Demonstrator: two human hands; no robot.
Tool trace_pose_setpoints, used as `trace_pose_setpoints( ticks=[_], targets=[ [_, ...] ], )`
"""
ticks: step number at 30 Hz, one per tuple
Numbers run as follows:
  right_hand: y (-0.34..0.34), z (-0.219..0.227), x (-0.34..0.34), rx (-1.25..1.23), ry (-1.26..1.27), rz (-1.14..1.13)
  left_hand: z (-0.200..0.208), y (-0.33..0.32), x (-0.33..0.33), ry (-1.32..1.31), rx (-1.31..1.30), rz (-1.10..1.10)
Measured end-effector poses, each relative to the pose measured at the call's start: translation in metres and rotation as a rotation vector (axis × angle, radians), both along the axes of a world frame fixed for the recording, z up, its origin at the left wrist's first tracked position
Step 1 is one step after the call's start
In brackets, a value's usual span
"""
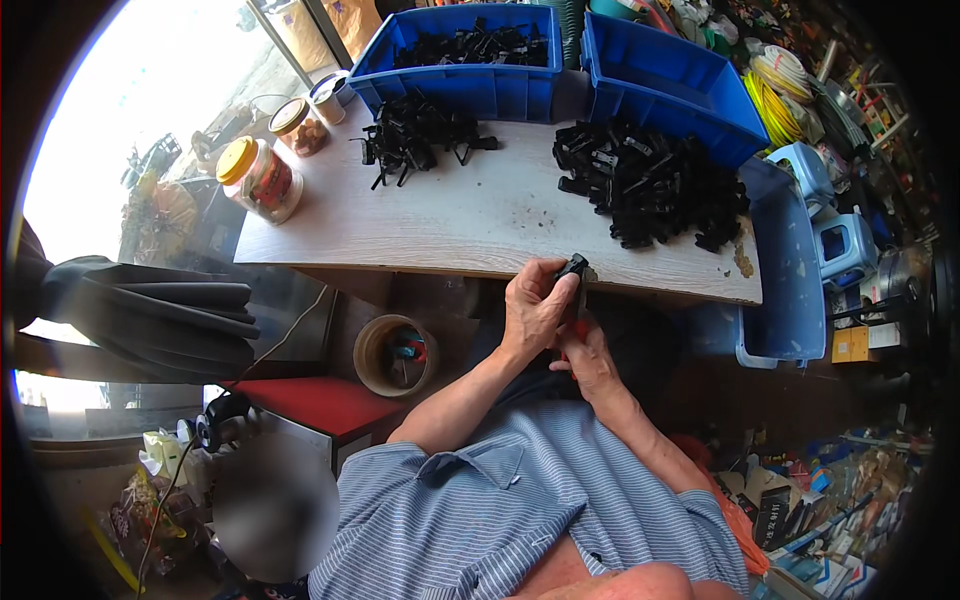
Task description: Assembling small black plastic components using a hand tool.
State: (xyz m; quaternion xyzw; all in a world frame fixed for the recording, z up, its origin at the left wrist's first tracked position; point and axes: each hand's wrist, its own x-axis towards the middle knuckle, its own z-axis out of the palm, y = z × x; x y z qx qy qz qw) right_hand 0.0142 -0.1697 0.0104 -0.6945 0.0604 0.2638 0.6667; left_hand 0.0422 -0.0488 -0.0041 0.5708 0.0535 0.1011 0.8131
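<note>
At the table's front edge, my left hand [533, 312] pinches a small black plastic part [573, 266] between thumb and fingers. Just below and to the right, my right hand [594, 366] is closed round a red-handled hand tool [578, 328]. Its head reaches up close to the black part; my fingers hide most of it, so I cannot tell its exact kind or whether it touches the part. Beyond my hands, a large heap of black plastic parts [650, 185] lies on the right of the table, and a smaller heap [415, 135] on the left.
The pale wooden table [450, 225] carries a blue bin [455, 85] of black parts and a tilted blue bin [665, 75]. A yellow-lidded jar [262, 180] and a second jar [298, 127] stand left. Below are a round bucket [372, 350] and a blue tub [785, 270].
</note>
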Motion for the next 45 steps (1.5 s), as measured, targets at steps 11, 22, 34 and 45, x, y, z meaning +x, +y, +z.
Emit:
trace_pose_setpoints(
  ticks=[11, 22, 34, 45],
  targets=[
    [-0.004, -0.022, 0.0, 0.142, 0.072, -0.026, -0.002, -0.005, -0.002, -0.023, 0.059, 0.013],
    [-0.002, -0.009, -0.003, 0.083, 0.077, -0.056, -0.001, -0.012, -0.002, 0.017, 0.054, 0.072],
    [-0.003, -0.002, -0.003, 0.047, 0.036, -0.034, 0.0, -0.013, -0.002, 0.018, 0.061, 0.08],
    [-0.004, -0.02, 0.003, 0.099, 0.087, -0.033, -0.005, -0.012, -0.002, -0.046, 0.15, 0.096]
  ],
)
